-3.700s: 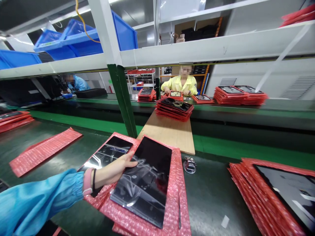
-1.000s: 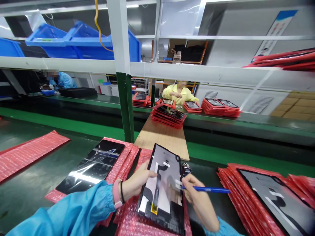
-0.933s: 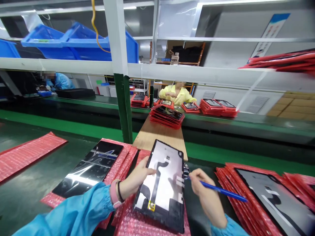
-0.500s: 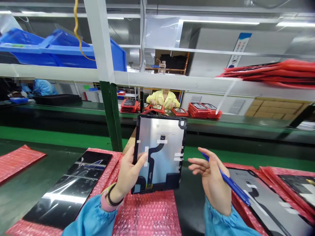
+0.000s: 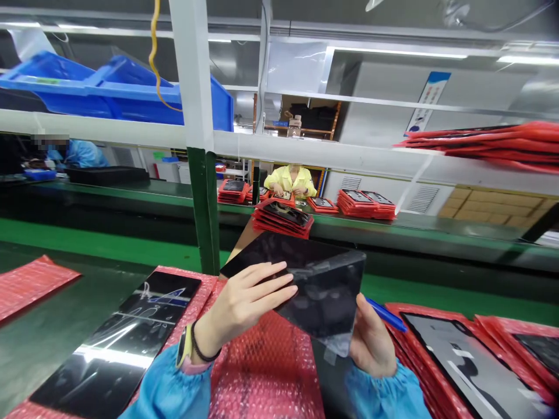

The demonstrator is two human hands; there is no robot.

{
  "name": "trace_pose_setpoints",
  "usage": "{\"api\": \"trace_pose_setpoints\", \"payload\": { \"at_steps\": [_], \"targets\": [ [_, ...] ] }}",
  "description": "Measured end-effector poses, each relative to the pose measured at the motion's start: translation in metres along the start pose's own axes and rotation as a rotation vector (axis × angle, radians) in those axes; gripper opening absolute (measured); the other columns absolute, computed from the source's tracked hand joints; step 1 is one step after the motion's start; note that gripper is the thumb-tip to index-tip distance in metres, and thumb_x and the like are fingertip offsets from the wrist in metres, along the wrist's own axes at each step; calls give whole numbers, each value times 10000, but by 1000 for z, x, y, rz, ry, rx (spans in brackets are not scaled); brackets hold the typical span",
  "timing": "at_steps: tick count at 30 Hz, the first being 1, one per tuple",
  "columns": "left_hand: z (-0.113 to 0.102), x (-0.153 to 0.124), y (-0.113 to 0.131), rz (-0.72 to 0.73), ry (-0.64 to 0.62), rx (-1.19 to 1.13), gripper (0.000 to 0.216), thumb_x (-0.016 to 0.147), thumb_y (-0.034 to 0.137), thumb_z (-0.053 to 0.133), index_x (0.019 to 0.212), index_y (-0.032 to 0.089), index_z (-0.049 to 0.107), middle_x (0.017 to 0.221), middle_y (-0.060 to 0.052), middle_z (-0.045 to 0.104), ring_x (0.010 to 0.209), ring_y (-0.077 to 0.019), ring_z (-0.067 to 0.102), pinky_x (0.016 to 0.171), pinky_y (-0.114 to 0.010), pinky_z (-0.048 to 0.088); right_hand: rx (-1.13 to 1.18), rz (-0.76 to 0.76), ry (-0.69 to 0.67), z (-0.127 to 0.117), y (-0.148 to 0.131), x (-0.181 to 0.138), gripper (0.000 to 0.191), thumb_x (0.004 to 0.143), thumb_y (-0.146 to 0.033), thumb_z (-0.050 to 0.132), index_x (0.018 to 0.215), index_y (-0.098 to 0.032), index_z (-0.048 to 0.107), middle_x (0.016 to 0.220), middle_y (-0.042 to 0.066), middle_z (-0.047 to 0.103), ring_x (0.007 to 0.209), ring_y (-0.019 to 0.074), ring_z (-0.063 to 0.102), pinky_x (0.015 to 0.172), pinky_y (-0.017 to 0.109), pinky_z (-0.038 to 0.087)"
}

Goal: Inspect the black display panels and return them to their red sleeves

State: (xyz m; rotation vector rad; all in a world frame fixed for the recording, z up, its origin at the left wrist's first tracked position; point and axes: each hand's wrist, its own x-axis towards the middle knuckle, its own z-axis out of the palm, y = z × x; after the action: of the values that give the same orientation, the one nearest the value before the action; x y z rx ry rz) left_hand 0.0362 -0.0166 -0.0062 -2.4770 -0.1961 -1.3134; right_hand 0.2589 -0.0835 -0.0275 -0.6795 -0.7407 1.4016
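Observation:
A black tablet screen (image 5: 325, 294) is held tilted in front of me, its dark glossy face towards me and clear film along its right end. My left hand (image 5: 244, 299) lies over its lower left edge, fingers flat on the face; the thumb is hidden. Gripping the right edge is my right hand (image 5: 371, 337), with a blue pen (image 5: 386, 316) sticking out behind its thumb. Below is a red bubble-wrap bag (image 5: 266, 372) on the bench. To my left another black screen (image 5: 117, 337) rests on bubble wrap.
Grey-backed screens (image 5: 471, 361) on red wrap lie at right. A stack of red-wrapped panels (image 5: 283, 220) stands ahead, beyond the screen. A green-and-white post (image 5: 203, 215) rises left of centre. Across the bench, a person in yellow (image 5: 290, 181) handles panels.
The screen has been turned from its silver back to its black face. My right hand, apart from it before, now grips its right edge. My left hand now lies over the face.

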Motion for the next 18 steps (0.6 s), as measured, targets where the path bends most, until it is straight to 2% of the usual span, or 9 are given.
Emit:
{"api": "trace_pose_setpoints", "payload": {
  "at_steps": [3,5,7,9,12,14,15,17,18],
  "targets": [
    [-6,9,14,5,-5,-153,348,861,333,642,1171,177,638,1167,-127,713,1226,-302,570,1012,-474,485,-16,-104,12,5,7,1,406,686,-412,793,1067,-314,694,1020,48,764,1004,297,691,931,496,508],
    [-9,11,24,-2,-48,-347,346,794,267,726,1131,210,674,1123,-106,734,1172,-299,613,1039,-454,465,-38,-155,25,11,11,0,503,670,-378,812,1147,-330,660,1005,48,764,1008,300,689,920,492,513],
    [-12,9,30,-54,-71,-490,390,787,53,673,1142,214,683,1077,-96,751,1104,-280,658,1038,-425,468,-51,-177,44,16,12,-2,551,652,-390,826,1172,-355,646,983,44,765,1010,308,687,897,492,525],
    [-15,5,31,-141,4,-529,463,793,-37,586,1187,195,662,1026,-107,763,1031,-262,696,976,-402,516,-67,-187,67,16,11,-4,592,612,-442,842,1167,-362,650,977,51,763,1000,329,687,865,505,538],
    [-19,4,28,-209,133,-480,396,788,132,703,1179,178,658,964,-123,769,970,-261,710,876,-374,564,-129,-196,74,13,9,-6,641,577,-525,838,1162,-332,657,1046,90,747,994,368,682,825,537,547],
    [-23,7,28,-142,85,-443,421,728,288,781,1122,176,685,979,-128,767,994,-277,699,897,-378,553,-174,-204,62,12,8,-8,641,590,-540,823,1166,-315,653,1112,110,726,999,377,679,811,544,548],
    [-24,9,28,-97,29,-432,383,737,292,775,1095,183,697,1002,-122,766,1018,-278,692,931,-383,535,-188,-204,58,12,9,-9,635,601,-534,818,1172,-313,647,1140,114,716,1002,376,678,808,542,548],
    [-24,12,30,-56,-69,-445,264,812,171,688,1072,210,711,1035,-92,763,1062,-267,679,983,-392,500,-183,-191,56,12,11,-9,639,612,-512,817,1193,-319,632,1163,110,707,1003,370,678,813,540,546],
    [-22,11,31,-69,-96,-477,281,836,104,631,1079,220,710,1039,-79,762,1075,-262,675,994,-400,491,-170,-187,55,13,12,-8,648,614,-505,818,1205,-325,625,1157,105,710,1005,367,678,819,540,544]
  ]
}}
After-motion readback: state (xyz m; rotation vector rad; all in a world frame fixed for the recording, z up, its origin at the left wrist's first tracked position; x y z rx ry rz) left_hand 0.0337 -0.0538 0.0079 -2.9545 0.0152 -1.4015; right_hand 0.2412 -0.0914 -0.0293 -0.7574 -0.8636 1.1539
